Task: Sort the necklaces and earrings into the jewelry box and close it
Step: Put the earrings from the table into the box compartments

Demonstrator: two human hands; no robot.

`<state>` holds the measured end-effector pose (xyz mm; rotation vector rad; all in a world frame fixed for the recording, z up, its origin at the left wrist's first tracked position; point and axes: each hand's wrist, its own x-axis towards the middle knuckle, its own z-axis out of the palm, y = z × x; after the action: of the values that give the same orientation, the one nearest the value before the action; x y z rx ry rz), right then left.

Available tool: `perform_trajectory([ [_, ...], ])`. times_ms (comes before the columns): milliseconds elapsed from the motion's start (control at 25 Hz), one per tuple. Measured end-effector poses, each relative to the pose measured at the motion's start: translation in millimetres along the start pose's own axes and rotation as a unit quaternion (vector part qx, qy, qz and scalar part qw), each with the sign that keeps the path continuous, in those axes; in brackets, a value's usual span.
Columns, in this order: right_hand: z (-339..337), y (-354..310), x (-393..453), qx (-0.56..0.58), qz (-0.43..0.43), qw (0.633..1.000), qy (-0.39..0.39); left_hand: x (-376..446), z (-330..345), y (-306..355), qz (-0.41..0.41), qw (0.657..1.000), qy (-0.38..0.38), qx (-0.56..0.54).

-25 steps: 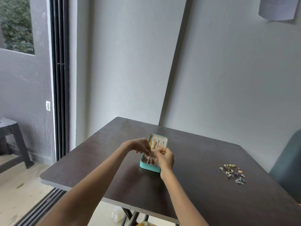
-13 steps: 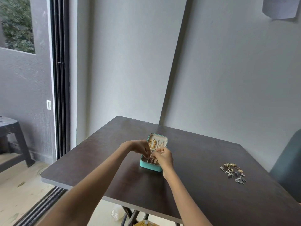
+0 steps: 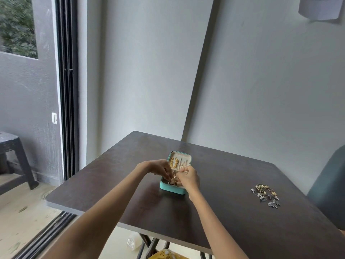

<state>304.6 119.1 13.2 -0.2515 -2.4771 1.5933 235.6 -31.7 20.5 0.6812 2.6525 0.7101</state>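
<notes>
Head view: both your hands, left hand (image 3: 162, 169) and right hand (image 3: 186, 177), pinch a gold piece (image 3: 172, 181) over the box (image 3: 172, 189); the loose pile (image 3: 266, 195) lies well right, nearer your right hand.

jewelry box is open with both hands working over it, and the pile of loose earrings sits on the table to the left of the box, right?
Not quite. The head view shows the pile of loose earrings to the right of the jewelry box, not the left. The rest holds: the box is open, with the left hand and right hand over it.
</notes>
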Motion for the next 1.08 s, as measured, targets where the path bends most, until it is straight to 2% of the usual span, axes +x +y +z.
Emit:
perform_trajectory([
  [160,-4.3,1.3,1.2,-0.083,-0.036,0.996,-0.016,-0.8,1.4,2.9,-0.004,1.000,-0.009,0.011],
  [400,-9.5,5.1,7.7,-0.094,-0.045,0.994,-0.044,-10.5,1.2,9.0,-0.040,0.995,0.027,-0.085],
  [520,-12.1,6.3,11.2,-0.112,-0.052,0.991,-0.053,-12.4,0.7,10.5,-0.034,0.997,0.018,-0.067],
  [920,-13.1,13.0,12.3,-0.098,-0.060,0.989,-0.098,-13.2,2.6,16.5,-0.040,0.996,0.047,-0.061],
  [1080,-13.8,12.3,11.5,-0.072,-0.058,0.992,-0.091,-12.7,-0.1,22.6,-0.056,0.990,0.089,-0.091],
])
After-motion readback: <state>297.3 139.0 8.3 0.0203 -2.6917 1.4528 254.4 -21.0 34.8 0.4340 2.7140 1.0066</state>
